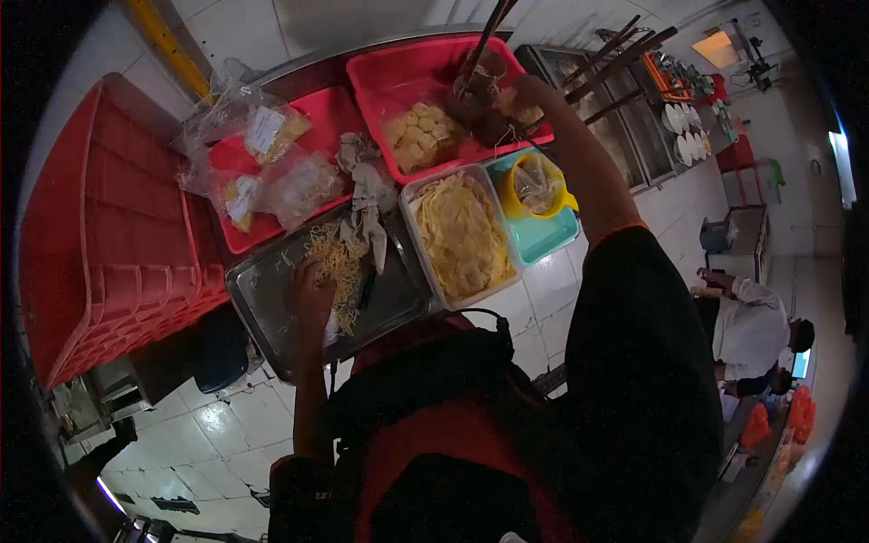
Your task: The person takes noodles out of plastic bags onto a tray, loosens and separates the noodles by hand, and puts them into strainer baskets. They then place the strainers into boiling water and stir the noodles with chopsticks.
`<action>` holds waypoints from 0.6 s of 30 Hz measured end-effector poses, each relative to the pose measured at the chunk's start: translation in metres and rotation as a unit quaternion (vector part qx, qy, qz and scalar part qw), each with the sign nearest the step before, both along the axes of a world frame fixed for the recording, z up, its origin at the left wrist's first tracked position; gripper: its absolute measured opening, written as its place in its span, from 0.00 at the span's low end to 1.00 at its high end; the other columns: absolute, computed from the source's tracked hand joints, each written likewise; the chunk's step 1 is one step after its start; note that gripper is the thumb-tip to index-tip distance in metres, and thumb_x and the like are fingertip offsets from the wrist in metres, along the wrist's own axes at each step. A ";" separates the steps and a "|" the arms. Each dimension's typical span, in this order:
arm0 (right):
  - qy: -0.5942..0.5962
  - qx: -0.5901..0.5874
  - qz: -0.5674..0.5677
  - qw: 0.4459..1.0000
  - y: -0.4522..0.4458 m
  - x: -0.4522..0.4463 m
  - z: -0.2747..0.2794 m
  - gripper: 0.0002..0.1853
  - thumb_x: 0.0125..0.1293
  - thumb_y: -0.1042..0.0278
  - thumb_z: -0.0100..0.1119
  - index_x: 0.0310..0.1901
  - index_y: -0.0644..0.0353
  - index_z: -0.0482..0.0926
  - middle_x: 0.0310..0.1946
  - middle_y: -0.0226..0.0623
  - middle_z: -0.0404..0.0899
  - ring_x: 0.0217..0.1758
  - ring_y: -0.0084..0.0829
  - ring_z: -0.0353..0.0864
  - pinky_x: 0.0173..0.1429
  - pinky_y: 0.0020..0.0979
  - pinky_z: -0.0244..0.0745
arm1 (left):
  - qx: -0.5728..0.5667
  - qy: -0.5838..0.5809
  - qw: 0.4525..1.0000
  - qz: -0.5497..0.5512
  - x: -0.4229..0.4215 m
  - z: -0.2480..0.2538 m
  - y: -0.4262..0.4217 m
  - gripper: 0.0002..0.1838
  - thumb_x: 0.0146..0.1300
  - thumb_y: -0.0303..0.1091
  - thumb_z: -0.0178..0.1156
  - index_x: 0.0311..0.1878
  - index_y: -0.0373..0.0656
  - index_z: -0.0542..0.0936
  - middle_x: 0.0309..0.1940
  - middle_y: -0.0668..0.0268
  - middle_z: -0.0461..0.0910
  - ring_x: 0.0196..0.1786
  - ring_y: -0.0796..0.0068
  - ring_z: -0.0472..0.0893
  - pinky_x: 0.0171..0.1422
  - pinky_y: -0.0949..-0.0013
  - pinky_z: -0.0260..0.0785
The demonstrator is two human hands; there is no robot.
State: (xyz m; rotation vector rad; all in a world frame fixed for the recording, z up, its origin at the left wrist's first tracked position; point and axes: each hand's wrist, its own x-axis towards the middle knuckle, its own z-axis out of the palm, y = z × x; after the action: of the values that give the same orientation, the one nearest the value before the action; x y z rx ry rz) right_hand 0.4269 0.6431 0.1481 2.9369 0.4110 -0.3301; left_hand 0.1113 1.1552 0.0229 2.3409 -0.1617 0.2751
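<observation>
White tiles [217,425] are seen underfoot; a person [756,330] in a pale top is noted farther off, at the right.

Noodles [340,262] are spread loosely on the steel tray [398,312], beside the grey cloth [369,190]. They are touched by the left hand [312,291]. Left grip: fingers loosely bent; whether strands are pinched cannot be told. The right hand [532,94] is extended over the pink tub [364,77], next to the jar [487,65]. Right grip: opening and contents cannot be told, fingers being blurred and dark.

Pale balls [421,136] are contained in the same tub. The box [512,262] of yellow sheets [460,231] is placed between the steel tray and the turquoise tray [549,242], on which the yellow jug [565,201] is stood.

Risks, as judged: the jar could be tipped by a sideways knock, since it is crowded among other things. Strands could be dragged over the tray's rim if caught by the left fingers, or be snagged on the cloth. The jug could be bumped by the right forearm if it is lowered or drawn back carelessly.
</observation>
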 end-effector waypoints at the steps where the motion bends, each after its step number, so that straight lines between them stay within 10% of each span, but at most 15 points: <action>1: 0.007 -0.001 0.008 1.000 -0.001 0.005 -0.005 0.20 0.43 0.58 0.69 0.36 0.62 0.81 0.32 0.49 0.82 0.37 0.47 0.82 0.42 0.43 0.76 | 0.002 0.018 1.000 0.006 -0.001 0.001 -0.002 0.20 0.45 0.30 0.63 0.45 0.39 0.75 0.50 0.59 0.73 0.55 0.55 0.70 0.62 0.56 0.60; 6: 0.150 -0.130 0.071 0.977 -0.082 0.063 -0.131 0.20 0.39 0.58 0.71 0.33 0.64 0.82 0.30 0.46 0.82 0.35 0.45 0.82 0.39 0.41 0.78 | -0.053 0.036 0.998 -0.007 -0.005 -0.009 -0.002 0.19 0.47 0.28 0.63 0.45 0.39 0.74 0.50 0.59 0.73 0.55 0.55 0.70 0.65 0.56 0.57; 11: 0.024 -0.077 0.051 0.995 -0.012 0.030 -0.038 0.17 0.44 0.57 0.67 0.31 0.61 0.82 0.28 0.46 0.81 0.32 0.42 0.83 0.36 0.40 0.78 | -0.013 0.015 1.000 -0.007 -0.001 0.003 -0.006 0.19 0.48 0.26 0.63 0.45 0.38 0.73 0.51 0.58 0.72 0.57 0.56 0.70 0.65 0.58 0.57; 16: 0.117 0.140 -0.022 0.983 -0.053 0.089 -0.109 0.14 0.53 0.54 0.59 0.29 0.59 0.81 0.26 0.40 0.81 0.28 0.36 0.82 0.33 0.36 0.77 | -0.054 0.070 0.996 0.012 0.001 0.015 -0.012 0.20 0.48 0.27 0.63 0.46 0.38 0.73 0.51 0.58 0.72 0.55 0.54 0.70 0.63 0.59 0.59; 18: 0.039 0.014 0.084 0.996 -0.031 0.068 -0.099 0.14 0.52 0.55 0.61 0.28 0.58 0.82 0.25 0.40 0.81 0.27 0.36 0.81 0.31 0.35 0.77 | -0.081 0.070 0.994 0.020 0.003 0.013 -0.015 0.20 0.48 0.27 0.63 0.47 0.39 0.73 0.51 0.58 0.72 0.55 0.53 0.71 0.63 0.58 0.60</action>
State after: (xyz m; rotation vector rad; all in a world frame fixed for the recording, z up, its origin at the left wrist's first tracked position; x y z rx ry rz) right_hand 0.4953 0.6118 0.0496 2.8963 0.6745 -0.4207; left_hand 0.1143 1.1399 0.0356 2.1949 -0.0244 0.1378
